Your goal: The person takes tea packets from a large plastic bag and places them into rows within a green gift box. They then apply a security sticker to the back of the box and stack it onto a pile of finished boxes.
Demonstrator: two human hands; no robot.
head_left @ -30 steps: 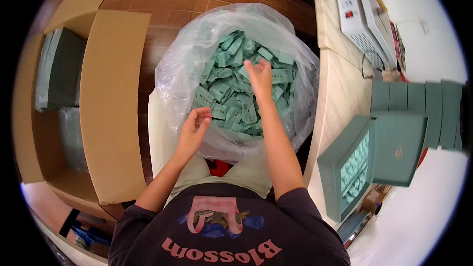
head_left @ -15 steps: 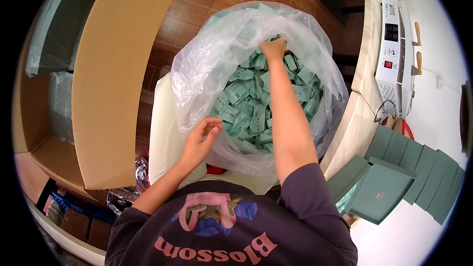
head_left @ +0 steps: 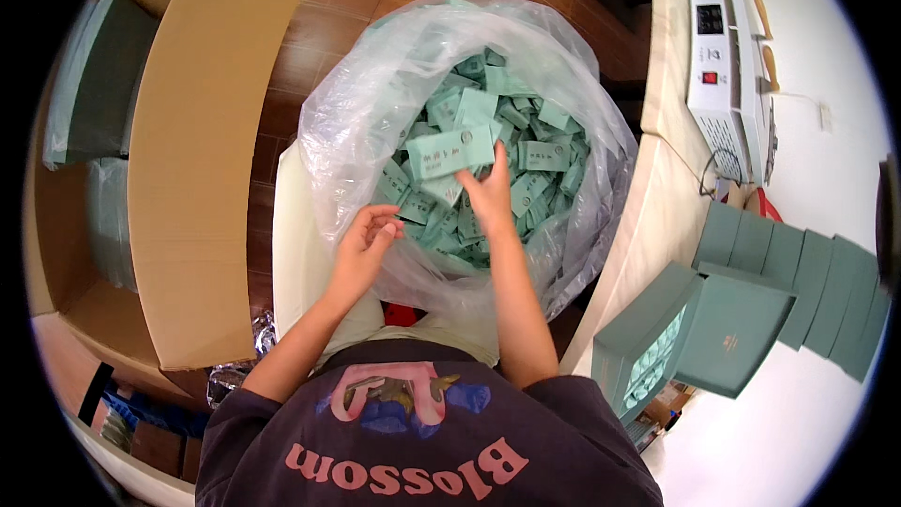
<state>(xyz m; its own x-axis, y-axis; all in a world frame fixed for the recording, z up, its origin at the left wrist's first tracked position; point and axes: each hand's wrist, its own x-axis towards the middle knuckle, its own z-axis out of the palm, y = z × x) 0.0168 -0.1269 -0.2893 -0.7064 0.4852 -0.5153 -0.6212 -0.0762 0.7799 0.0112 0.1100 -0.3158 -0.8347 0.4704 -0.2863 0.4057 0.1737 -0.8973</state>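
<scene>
A big clear plastic bag [head_left: 330,122] stands before me, its mouth spread wide around a heap of small pale green packets [head_left: 544,157]. Over the heap my right hand [head_left: 490,192] is closed on green packets [head_left: 450,151], thumb and fingers gripping their right end; the largest faces up with dark print. How many are in the grip I cannot tell. At the bag's near left rim, my left hand [head_left: 364,246] hovers with loosely curled fingers, a gap beside the thumb and nothing visible in it.
A large cardboard box [head_left: 202,178] holding wrapped dark green stacks [head_left: 103,80] stands left. On the right table lie an open green box [head_left: 648,343] with packets inside, a row of green boxes [head_left: 798,282], and a white machine [head_left: 718,75] with wooden handles.
My right hand has drawn back toward me from the far side of the heap, and packets now show in it. My left hand has shifted slightly left. The view has shifted.
</scene>
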